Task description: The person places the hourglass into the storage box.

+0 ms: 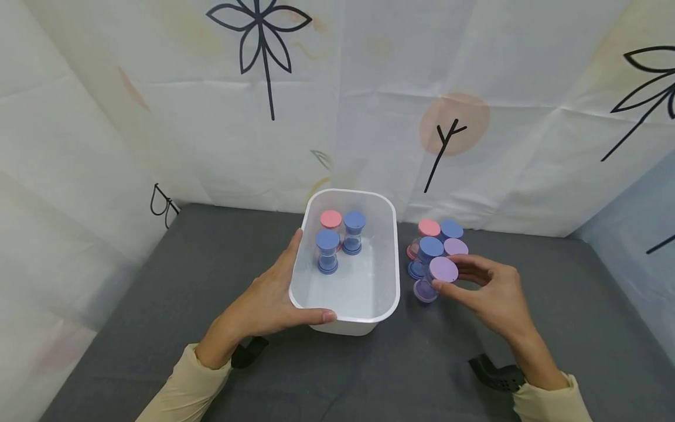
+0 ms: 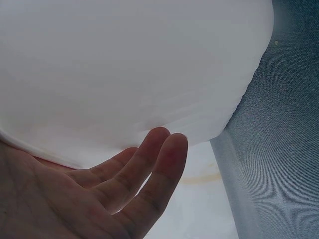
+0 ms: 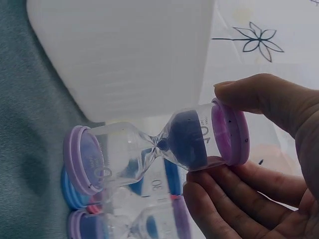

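1. White plastic bin [image 1: 343, 327] holds 2 blue hourglasses [image 1: 327, 240] and 1 pink hourglass [image 1: 330, 219], around 11 o'clock.
2. Left hand [image 1: 268, 298] grips it at 8 o'clock.
3. Right hand [image 1: 490, 293] pinches a purple hourglass [image 1: 443, 269] outside, 4 o'clock.

The left hand [image 1: 263, 300] holds a white bin [image 1: 364, 293] containing one pink timer [image 1: 331, 220] and two blue timers [image 1: 327, 240]. The right hand [image 1: 493, 293] grips a purple timer [image 1: 443, 269] beside four others [image 1: 430, 248] on the table [image 1: 158, 316].
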Action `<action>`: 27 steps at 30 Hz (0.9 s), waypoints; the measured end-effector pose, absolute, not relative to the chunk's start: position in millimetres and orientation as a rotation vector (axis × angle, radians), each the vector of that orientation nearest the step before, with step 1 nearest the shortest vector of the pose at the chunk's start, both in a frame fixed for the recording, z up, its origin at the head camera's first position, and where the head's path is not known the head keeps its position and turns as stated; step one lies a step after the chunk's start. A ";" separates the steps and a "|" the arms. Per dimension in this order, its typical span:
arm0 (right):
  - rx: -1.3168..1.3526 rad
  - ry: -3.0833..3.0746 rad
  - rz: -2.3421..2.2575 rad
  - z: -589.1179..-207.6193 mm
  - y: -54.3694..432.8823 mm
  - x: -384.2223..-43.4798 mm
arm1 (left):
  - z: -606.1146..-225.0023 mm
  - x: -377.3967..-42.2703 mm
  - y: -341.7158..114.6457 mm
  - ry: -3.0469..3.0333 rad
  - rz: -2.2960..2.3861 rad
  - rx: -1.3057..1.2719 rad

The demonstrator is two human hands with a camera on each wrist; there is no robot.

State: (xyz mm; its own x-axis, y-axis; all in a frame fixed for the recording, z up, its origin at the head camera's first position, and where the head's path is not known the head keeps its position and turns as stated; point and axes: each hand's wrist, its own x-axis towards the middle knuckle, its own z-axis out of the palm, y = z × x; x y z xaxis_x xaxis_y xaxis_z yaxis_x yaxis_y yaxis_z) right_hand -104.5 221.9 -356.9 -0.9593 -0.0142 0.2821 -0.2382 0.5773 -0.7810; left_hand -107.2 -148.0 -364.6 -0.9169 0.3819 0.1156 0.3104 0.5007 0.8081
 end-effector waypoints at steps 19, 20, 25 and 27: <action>0.315 -2.331 1.353 -303.5 217.4 -75.1 | -366.1 -109.0 -147.3 2.643 1.434 0.658; 0.340 -2.317 1.360 -301.8 217.0 -75.0 | -366.4 -109.2 -147.4 2.642 1.436 0.663; 0.432 -2.250 1.385 -292.9 214.4 -76.9 | -366.3 -109.3 -147.7 2.642 1.437 0.669; 0.448 -2.241 1.369 -288.4 212.5 -77.8 | -366.0 -109.0 -147.7 2.641 1.437 0.666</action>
